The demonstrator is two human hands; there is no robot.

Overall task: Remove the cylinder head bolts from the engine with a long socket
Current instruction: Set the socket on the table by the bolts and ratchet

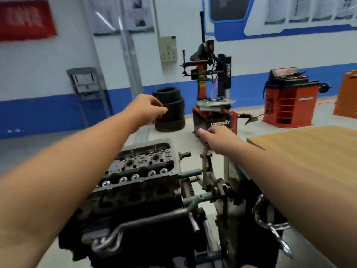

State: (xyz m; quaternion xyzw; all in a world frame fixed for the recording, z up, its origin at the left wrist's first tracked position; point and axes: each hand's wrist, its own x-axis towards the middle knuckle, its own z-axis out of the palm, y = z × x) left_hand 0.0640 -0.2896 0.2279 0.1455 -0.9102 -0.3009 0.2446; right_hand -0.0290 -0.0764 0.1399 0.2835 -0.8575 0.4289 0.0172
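Both hands were raised in front of the camera, well above and beyond the engine [135, 182], neither holding a tool. Left hand [144, 109] had fingers curled in toward the thumb with nothing visibly between them, hanging in the air over the far end of the cylinder head [143, 163]. Right hand [218, 138] was loosely curled, thumb out, above the engine stand [210, 182]; whether it touched the stand's upright bracket was unclear. No long socket or ratchet was visible anywhere, so the bolt removal looked not yet started. Engine sat low and left of centre, its long axis running from near-left to far-right, top face up with the spark plug wells and valve gear exposed. Head bolts could not be picked out for certain in the blur. Left hand was the nearer one to the head, which lay below and slightly toward the camera from it; the right was off to the stand side. Open room above the head for a straight-down approach. Chain [108, 242] and stand tubing crowded the near edge, the wooden table [309, 151] bounded the right. Tyres [170, 109] and a tyre changer [212, 89] stood well behind.
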